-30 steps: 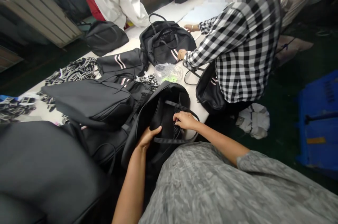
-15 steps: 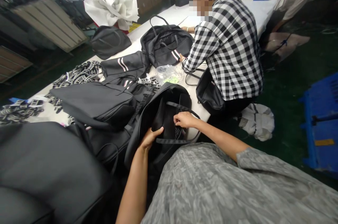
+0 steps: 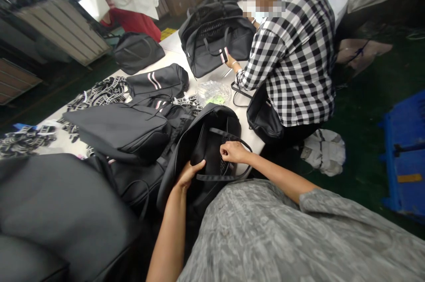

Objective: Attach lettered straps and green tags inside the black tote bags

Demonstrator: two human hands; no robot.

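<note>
In front of me a black handbag (image 3: 179, 153) lies tilted with its mouth gaping, a handle loop crossing the opening. My left hand (image 3: 188, 174) grips an edge of this bag, thumb on the inside and fingers mostly hidden behind the material. At the right side of the opening is my right hand (image 3: 233, 152), closed with its fingers curled together beside a strip with white lettering (image 3: 224, 163). Whatever those fingers hold is too small or hidden to make out.
Several black bags (image 3: 122, 129) crowd the left side. Lettered straps (image 3: 99, 94) lie heaped on the table, and a clear plastic bag (image 3: 214, 94) sits beyond my bag. A co-worker in a checked shirt (image 3: 295, 60) handles another bag (image 3: 219, 38). Blue crates (image 3: 407, 153) stand right.
My right hand has shifted very slightly right; my left hand and bag stay put. The co-worker's bag has moved up and right. The white crumpled material at the back has moved up and left.
</note>
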